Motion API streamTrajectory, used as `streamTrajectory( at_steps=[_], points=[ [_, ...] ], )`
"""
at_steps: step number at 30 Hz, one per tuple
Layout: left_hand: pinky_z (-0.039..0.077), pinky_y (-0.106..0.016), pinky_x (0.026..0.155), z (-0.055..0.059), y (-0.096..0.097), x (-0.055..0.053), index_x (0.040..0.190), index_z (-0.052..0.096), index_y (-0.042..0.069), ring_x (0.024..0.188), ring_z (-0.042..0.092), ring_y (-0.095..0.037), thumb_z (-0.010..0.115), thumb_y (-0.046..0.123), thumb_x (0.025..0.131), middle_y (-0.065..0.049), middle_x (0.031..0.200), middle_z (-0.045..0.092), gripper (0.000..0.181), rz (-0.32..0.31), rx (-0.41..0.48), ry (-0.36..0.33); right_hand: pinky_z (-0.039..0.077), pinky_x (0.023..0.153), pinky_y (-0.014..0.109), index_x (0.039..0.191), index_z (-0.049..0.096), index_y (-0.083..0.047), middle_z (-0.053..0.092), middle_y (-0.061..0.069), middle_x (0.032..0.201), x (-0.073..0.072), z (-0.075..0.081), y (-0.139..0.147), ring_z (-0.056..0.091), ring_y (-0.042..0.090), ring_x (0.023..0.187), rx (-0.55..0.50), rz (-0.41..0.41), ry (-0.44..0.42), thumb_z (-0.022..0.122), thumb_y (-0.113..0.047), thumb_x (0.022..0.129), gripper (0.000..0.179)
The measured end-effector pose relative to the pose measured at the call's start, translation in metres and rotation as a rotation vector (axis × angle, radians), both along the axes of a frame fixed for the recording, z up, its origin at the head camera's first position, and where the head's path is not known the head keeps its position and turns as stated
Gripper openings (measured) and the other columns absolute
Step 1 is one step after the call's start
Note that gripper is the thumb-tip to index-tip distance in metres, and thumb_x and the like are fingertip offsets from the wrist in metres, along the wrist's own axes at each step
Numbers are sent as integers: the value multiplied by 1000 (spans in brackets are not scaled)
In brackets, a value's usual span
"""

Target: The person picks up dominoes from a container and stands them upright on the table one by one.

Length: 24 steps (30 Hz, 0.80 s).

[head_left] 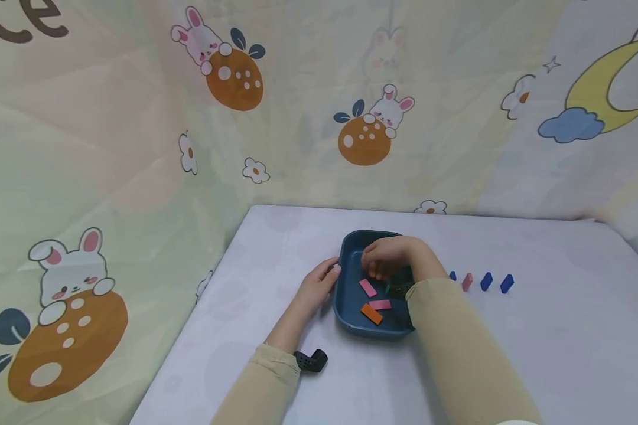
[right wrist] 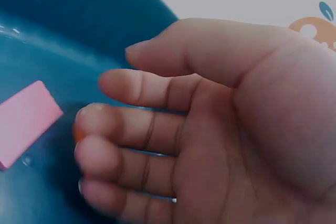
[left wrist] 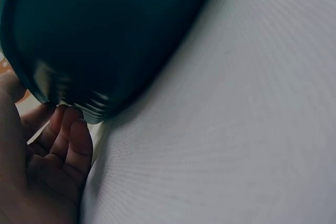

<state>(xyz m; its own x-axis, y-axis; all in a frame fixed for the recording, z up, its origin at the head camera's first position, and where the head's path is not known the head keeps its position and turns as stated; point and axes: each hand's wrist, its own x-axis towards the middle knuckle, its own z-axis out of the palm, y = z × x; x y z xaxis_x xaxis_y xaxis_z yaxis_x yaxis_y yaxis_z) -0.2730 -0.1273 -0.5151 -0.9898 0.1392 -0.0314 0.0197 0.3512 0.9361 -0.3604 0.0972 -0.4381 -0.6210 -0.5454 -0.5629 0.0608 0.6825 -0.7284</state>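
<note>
A dark blue rectangular tray [head_left: 351,307] stands on the table. My left hand [head_left: 316,285] grips its left rim; in the left wrist view the thumb is at the rim and the fingertips [left wrist: 79,129] touch the outer wall. Inside the tray hovers my right hand [head_left: 387,257], its fingers loosely bent and nothing visible between thumb and fingers. A bit of orange [right wrist: 79,134] shows behind those fingertips. Two pink blocks [head_left: 368,287], an orange block [head_left: 371,314] and a partly hidden green piece [head_left: 387,288] lie in the tray. The right forearm covers the tray's right side.
Right of the tray, several small blocks stand in a row on the white table [head_left: 563,330]: a pink one [head_left: 467,282] among blue ones [head_left: 486,281]. The right sleeve hides part of that row. A printed cloth [head_left: 298,118] hangs behind and to the left.
</note>
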Motion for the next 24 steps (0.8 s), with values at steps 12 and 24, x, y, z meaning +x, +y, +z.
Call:
streamTrajectory(
  at_steps=[12,24],
  points=[
    [50,-32,80,0,0,0,139,54,34,89,61,-16,49,57,98,3,109,66,47,-2,-4,-3,51,72,32,116,61,-10,63,8,97,-7,-24,-3,57,23,76,-65,-28,222,59,-19,95,23],
    [50,-31,79,-3,-1,-2,140,54,33,87,61,-16,49,57,98,3,109,67,48,-11,0,15,45,63,30,103,64,-13,62,5,89,-5,-28,-11,54,20,68,32,11,271,67,-21,92,15]
  ],
)
